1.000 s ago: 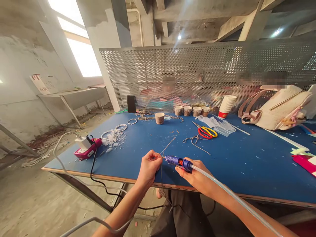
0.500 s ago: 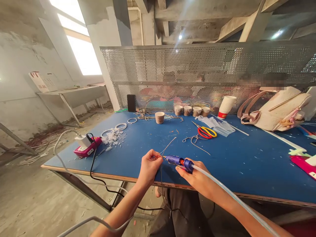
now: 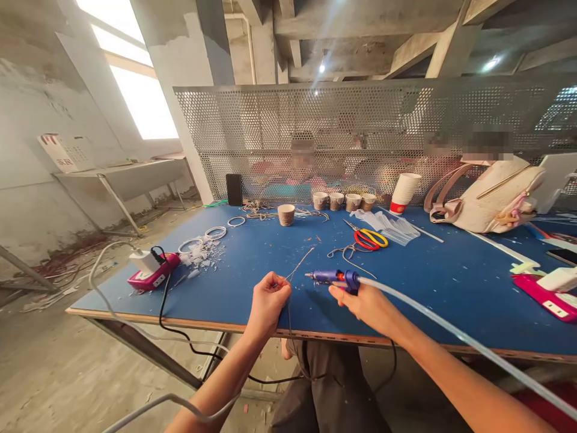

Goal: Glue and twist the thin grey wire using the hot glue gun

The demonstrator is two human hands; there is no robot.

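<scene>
My left hand (image 3: 271, 296) is closed in a pinch on a thin twisted cord (image 3: 301, 264), whose one end points up and away over the blue table while a strand hangs below. My right hand (image 3: 367, 307) grips a blue hot glue gun (image 3: 331, 277), its nozzle pointing left toward the left hand but apart from it. A long translucent glue stick (image 3: 433, 313) runs out of the gun's back over my right forearm. Beyond the hands stands a cord-wrapped paper cup (image 3: 286, 215). Scissors (image 3: 370, 239) with red and yellow handles lie beside a loose piece of cord (image 3: 347, 257).
White rings (image 3: 215, 233) and pale flakes (image 3: 201, 255) lie at left near a pink power strip (image 3: 153, 273). Several wrapped cups (image 3: 336, 201), stacked paper cups (image 3: 404, 193), clear glue sticks (image 3: 396, 227) and a bag (image 3: 491, 192) stand along the perforated screen (image 3: 270, 120). People sit behind it.
My right hand has drawn the glue gun right and slightly up, so its nozzle is now away from my left fingers. My left hand still pinches the cord. The view has shifted slightly.
</scene>
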